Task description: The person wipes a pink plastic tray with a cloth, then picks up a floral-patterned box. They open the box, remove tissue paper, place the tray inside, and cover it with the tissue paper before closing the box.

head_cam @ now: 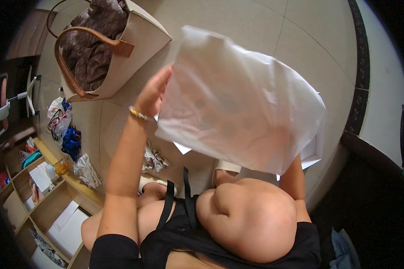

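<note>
A large translucent white plastic bag (235, 107) is held up before me, its surface creased and partly blurred. Pinkish and dark shapes show faintly through it, too hazy to name. My left hand (156, 92), with a beaded bracelet (139, 113) on the wrist, grips the bag's left edge, its fingertips hidden behind the plastic. My right forearm (292, 181) reaches up under the bag's lower right side. The right hand is only a reddish blur through the plastic, so its grip is unclear. Behind the bag, part of a white box (312, 152) sticks out at the right.
A beige tote bag (144, 43) with brown handles holds a dark plush cloth (91, 50). Left lie blue shiny packaging (71, 141) and crumpled patterned cloths (87, 170). A wooden compartment drawer (52, 201) stands at lower left. A wall (385, 84) with dark skirting (358, 67) rises right.
</note>
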The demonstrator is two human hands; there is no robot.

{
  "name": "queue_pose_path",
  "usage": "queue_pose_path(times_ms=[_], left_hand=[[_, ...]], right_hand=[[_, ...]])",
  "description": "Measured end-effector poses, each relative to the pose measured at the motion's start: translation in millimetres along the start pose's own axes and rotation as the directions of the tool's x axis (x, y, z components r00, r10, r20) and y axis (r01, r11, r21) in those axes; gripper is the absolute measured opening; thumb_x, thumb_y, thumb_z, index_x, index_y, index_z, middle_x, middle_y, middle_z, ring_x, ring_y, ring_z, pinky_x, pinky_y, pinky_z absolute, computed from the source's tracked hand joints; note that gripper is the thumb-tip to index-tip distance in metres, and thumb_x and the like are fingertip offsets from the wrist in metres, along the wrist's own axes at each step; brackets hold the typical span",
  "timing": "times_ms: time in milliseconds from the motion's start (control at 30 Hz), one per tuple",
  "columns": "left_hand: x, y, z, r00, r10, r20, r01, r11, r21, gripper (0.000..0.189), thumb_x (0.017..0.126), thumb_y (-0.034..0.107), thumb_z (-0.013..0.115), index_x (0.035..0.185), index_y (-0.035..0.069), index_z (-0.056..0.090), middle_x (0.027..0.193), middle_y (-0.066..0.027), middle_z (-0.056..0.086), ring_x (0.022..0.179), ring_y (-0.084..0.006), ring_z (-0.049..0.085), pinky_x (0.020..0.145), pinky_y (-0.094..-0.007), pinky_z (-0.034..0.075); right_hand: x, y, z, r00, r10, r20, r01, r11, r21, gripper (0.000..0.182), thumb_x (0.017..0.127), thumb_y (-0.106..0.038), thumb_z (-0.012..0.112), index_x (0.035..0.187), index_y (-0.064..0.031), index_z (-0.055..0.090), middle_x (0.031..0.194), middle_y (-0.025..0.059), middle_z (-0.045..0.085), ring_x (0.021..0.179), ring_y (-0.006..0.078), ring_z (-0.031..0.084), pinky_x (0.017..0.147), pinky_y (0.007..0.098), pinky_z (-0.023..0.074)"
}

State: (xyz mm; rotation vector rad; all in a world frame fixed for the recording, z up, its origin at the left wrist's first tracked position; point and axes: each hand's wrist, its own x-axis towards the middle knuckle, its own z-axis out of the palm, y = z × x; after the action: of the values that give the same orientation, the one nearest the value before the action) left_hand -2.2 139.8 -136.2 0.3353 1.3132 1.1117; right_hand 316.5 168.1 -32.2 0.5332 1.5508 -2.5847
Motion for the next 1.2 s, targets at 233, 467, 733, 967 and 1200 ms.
queue_pose_path(times_ms=[233,467,733,967,1200], left_hand=[[-51,-143,-20,0.910,-0.196,-0.365,0.053,0.928,-0.368,0.040,0.086,0.025,0.061,0.117,0.002,0.050,0.109,-0.0109,0.058,0.099,-0.0245,0.058,0.086,-0.0405,0.048],[-50,-149,-22,0.855,-0.282,-0.435,-0.031,0.810,-0.585,0.031,0.087,0.026,0.061,0.105,0.003,0.049,0.098,-0.0112,0.058,0.088,-0.0264,0.060,0.072,-0.0472,0.052],[-49,-143,-23,0.810,-0.125,-0.573,-0.070,0.949,-0.306,0.035,0.089,0.016,0.056,0.118,-0.002,0.044,0.112,-0.0115,0.055,0.099,-0.0229,0.057,0.085,-0.0375,0.048],[-55,-138,-3,0.787,-0.034,-0.615,-0.005,0.998,-0.062,0.038,0.084,0.005,0.057,0.118,-0.003,0.043,0.118,-0.0108,0.052,0.105,-0.0187,0.050,0.093,-0.0327,0.039],[-62,-124,-13,0.842,0.052,-0.536,-0.030,0.998,0.050,0.026,0.084,0.005,0.057,0.107,-0.003,0.050,0.105,-0.0082,0.056,0.092,-0.0134,0.051,0.082,-0.0269,0.041]], right_hand=[[56,47,-99,0.867,0.159,-0.473,-0.032,0.964,0.264,0.038,0.091,-0.018,0.045,0.125,-0.0015,0.045,0.116,0.0139,0.055,0.103,0.0253,0.054,0.093,0.0365,0.0429],[130,49,-122,0.821,0.223,-0.525,0.058,0.882,0.467,0.037,0.092,-0.019,0.043,0.124,-0.0016,0.046,0.116,0.0145,0.055,0.103,0.0257,0.054,0.093,0.0362,0.0424],[144,64,-122,0.738,0.044,-0.674,0.004,0.998,0.069,0.036,0.094,-0.021,0.042,0.124,-0.0017,0.047,0.116,0.0152,0.055,0.103,0.0262,0.054,0.093,0.0358,0.0418],[133,79,-130,0.735,-0.323,-0.596,-0.280,0.656,-0.701,0.038,0.089,-0.016,0.044,0.124,-0.0021,0.048,0.116,0.0203,0.053,0.104,0.0352,0.052,0.091,0.0372,0.0421],[143,74,-124,0.712,-0.398,-0.578,-0.495,0.299,-0.816,0.029,0.080,0.002,0.046,0.109,0.0019,0.048,0.100,0.0194,0.053,0.093,0.0355,0.055,0.081,0.0403,0.0474]])
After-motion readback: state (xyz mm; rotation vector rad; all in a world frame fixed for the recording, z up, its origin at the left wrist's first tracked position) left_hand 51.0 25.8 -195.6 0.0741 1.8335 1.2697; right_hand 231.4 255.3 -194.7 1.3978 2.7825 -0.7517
